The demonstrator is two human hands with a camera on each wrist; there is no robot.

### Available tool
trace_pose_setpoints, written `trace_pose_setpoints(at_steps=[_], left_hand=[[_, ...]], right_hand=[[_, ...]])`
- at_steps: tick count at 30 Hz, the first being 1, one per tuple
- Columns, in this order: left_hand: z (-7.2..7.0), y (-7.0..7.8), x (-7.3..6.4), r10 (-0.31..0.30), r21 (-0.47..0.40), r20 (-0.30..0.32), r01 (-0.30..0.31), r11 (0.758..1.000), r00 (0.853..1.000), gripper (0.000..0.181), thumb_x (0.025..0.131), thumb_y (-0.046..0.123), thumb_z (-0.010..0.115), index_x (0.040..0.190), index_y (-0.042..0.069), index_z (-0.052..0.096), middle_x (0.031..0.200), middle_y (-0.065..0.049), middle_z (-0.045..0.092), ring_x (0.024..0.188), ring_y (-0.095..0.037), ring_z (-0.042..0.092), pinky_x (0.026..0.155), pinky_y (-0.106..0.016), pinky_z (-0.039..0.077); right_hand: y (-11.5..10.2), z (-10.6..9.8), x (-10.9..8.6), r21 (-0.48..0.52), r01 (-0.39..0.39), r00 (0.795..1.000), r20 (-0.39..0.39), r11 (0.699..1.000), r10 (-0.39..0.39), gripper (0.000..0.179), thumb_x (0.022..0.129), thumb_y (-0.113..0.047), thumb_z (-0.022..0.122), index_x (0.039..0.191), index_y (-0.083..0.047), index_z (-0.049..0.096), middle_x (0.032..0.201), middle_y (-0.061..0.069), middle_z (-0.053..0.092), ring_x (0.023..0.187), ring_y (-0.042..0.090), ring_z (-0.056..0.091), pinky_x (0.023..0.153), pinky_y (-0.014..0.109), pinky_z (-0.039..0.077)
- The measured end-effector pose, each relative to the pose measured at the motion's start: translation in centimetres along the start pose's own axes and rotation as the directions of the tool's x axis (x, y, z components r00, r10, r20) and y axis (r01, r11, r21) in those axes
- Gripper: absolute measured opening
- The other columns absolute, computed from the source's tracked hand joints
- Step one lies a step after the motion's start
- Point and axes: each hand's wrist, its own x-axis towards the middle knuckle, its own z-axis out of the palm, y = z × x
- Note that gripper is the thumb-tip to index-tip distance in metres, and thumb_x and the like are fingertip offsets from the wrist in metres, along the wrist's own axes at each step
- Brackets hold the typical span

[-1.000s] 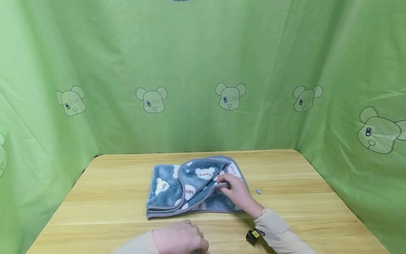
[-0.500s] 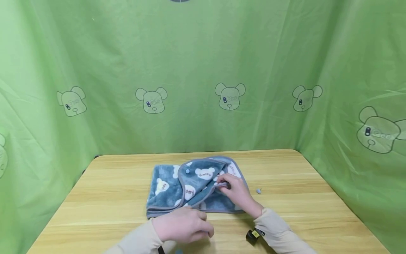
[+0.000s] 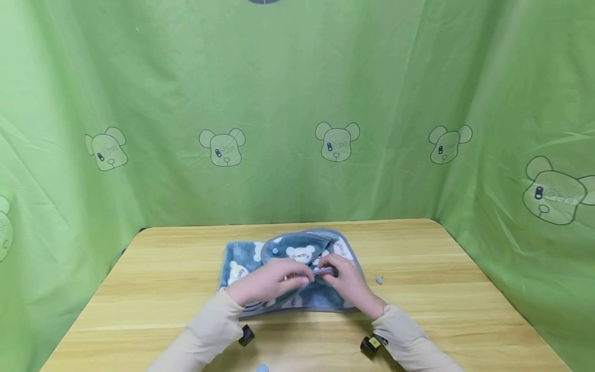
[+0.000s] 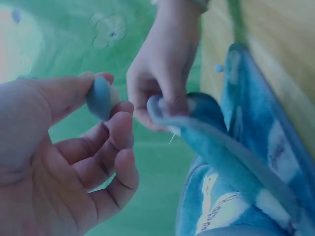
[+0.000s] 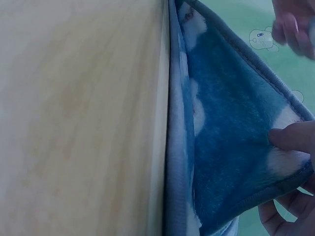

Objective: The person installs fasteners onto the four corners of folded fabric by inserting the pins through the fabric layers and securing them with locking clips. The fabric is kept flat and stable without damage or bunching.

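A teal fleece blanket (image 3: 241,253) with white bear-head patches and grey edging lies folded on the table. My right hand (image 3: 346,281) pinches a lifted corner of it between thumb and fingers. From that corner a thin pin (image 4: 172,139) pokes out, seen in the left wrist view. My left hand (image 3: 276,279) is close beside the corner; its thumb and index finger pinch a small round blue-grey cap (image 4: 100,98) with a whitish side. On the blanket's upper fold sits a light-blue round button (image 3: 275,251).
A small pale-blue pin with a thin spike (image 3: 379,280) lies on the wooden table (image 3: 441,310) right of the blanket. Another light-blue round piece (image 3: 262,368) shows at the front. Green curtains (image 3: 279,103) stand behind and at both sides.
My left hand has come up from the table's front to the blanket corner, uncovering a light-blue round piece at the front. My right hand stays put, still pinching the corner.
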Motion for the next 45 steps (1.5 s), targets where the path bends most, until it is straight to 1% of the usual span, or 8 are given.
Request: trace_pose_setpoints(at_steps=[6, 12, 15, 22, 26, 31, 38, 45], left_hand=[[-0.3, -1.8, 1.3, -0.176, -0.221, -0.056, 0.159, 0.962, 0.983, 0.022, 0.101, 0.025, 0.052, 0.119, 0.018, 0.062, 0.09, -0.003, 0.065, 0.072, -0.01, 0.055, 0.066, -0.023, 0.046], [-0.1, -2.9, 2.2, -0.281, -0.333, -0.093, 0.236, 0.913, 0.955, 0.026, 0.096, 0.023, 0.063, 0.121, 0.017, 0.061, 0.086, -0.004, 0.06, 0.067, -0.009, 0.049, 0.06, -0.024, 0.044], [0.0, -3.4, 2.8, -0.3, -0.349, -0.107, 0.247, 0.904, 0.948, 0.026, 0.095, 0.02, 0.063, 0.121, 0.017, 0.061, 0.086, -0.007, 0.061, 0.068, -0.014, 0.051, 0.062, -0.024, 0.043], [0.5, -4.4, 4.0, -0.302, -0.389, -0.08, 0.25, 0.887, 0.95, 0.029, 0.1, 0.022, 0.056, 0.129, 0.018, 0.058, 0.09, -0.008, 0.063, 0.09, -0.037, 0.063, 0.078, -0.035, 0.054], [0.9, -5.1, 4.6, -0.338, -0.454, -0.062, 0.275, 0.848, 0.939, 0.031, 0.1, 0.024, 0.054, 0.129, 0.012, 0.052, 0.096, -0.011, 0.065, 0.085, -0.032, 0.063, 0.075, -0.037, 0.052], [1.7, -5.9, 5.0, -0.379, -0.511, -0.059, 0.299, 0.806, 0.923, 0.027, 0.101, 0.024, 0.053, 0.122, 0.008, 0.049, 0.101, -0.015, 0.067, 0.078, -0.019, 0.059, 0.068, -0.03, 0.047], [2.7, -6.5, 5.1, -0.388, -0.562, -0.032, 0.304, 0.769, 0.921, 0.029, 0.102, 0.027, 0.049, 0.126, 0.01, 0.052, 0.113, -0.019, 0.067, 0.094, -0.043, 0.062, 0.068, -0.029, 0.047], [3.5, -6.5, 5.4, -0.387, -0.546, 0.002, 0.325, 0.773, 0.922, 0.029, 0.103, 0.028, 0.047, 0.125, 0.011, 0.053, 0.112, -0.023, 0.065, 0.085, -0.027, 0.063, 0.069, -0.031, 0.048]], right_hand=[[0.2, 0.1, -0.1, -0.004, -0.009, 1.0, 0.003, 1.0, 0.009, 0.026, 0.073, 0.003, 0.079, 0.087, -0.015, 0.067, 0.088, -0.004, 0.07, 0.081, 0.011, 0.065, 0.073, 0.028, 0.053], [0.2, 0.1, -0.1, -0.003, -0.013, 1.0, 0.012, 1.0, 0.013, 0.026, 0.073, 0.002, 0.078, 0.087, -0.016, 0.066, 0.088, -0.004, 0.069, 0.081, 0.01, 0.064, 0.073, 0.027, 0.053], [0.2, 0.0, 0.0, 0.003, -0.009, 1.0, 0.013, 1.0, 0.009, 0.025, 0.074, 0.002, 0.078, 0.088, -0.016, 0.066, 0.088, -0.004, 0.069, 0.081, 0.009, 0.064, 0.073, 0.028, 0.053], [0.3, 0.0, 0.0, 0.003, 0.017, 1.0, 0.004, 1.0, -0.017, 0.025, 0.074, 0.002, 0.077, 0.088, -0.015, 0.066, 0.087, -0.004, 0.069, 0.081, 0.008, 0.064, 0.073, 0.027, 0.054], [0.3, 0.0, 0.1, 0.001, 0.034, 0.999, -0.014, 0.999, -0.034, 0.026, 0.072, 0.003, 0.078, 0.087, -0.015, 0.067, 0.087, -0.004, 0.069, 0.081, 0.01, 0.064, 0.072, 0.027, 0.054], [0.2, 0.0, 0.1, 0.004, 0.04, 0.999, -0.004, 0.999, -0.04, 0.026, 0.073, 0.003, 0.077, 0.087, -0.016, 0.067, 0.087, -0.004, 0.069, 0.081, 0.008, 0.064, 0.073, 0.027, 0.054], [0.0, 0.0, 0.1, 0.012, 0.053, 0.999, -0.008, 0.999, -0.053, 0.025, 0.073, 0.003, 0.076, 0.086, -0.016, 0.066, 0.087, -0.004, 0.069, 0.08, 0.006, 0.062, 0.07, 0.026, 0.053], [0.2, -0.1, 0.1, 0.002, 0.064, 0.998, -0.007, 0.998, -0.064, 0.027, 0.07, 0.005, 0.077, 0.086, -0.015, 0.067, 0.085, -0.003, 0.068, 0.078, 0.008, 0.062, 0.07, 0.026, 0.052]])
